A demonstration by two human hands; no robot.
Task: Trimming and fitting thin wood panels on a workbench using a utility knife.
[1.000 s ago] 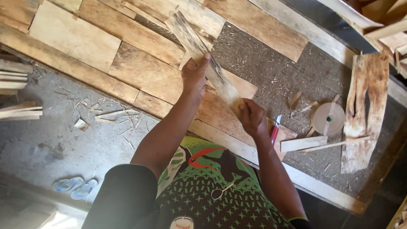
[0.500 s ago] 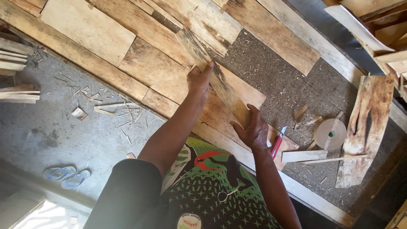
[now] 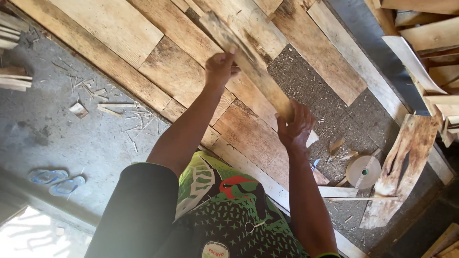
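Both hands are up on a long, weathered wooden slat (image 3: 248, 64), held slantwise above the patchwork of boards (image 3: 110, 28). The left hand (image 3: 221, 67) closes its grip around the slat's middle; the right hand (image 3: 295, 128) clasps the lower end. Beneath lies rough particle board (image 3: 306, 91) scattered with chips. To the right sit a roll of tape (image 3: 363, 171) and a bark-edged plank (image 3: 401, 167). Blue sandals (image 3: 56, 180) rest on the grey concrete floor (image 3: 71, 143).

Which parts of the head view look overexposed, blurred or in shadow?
Head view: glare washes out the pale patch of floor at lower left; the long weathered wooden plank is slightly soft at its far end; the right edge by the stacked timber offcuts falls into shadow.
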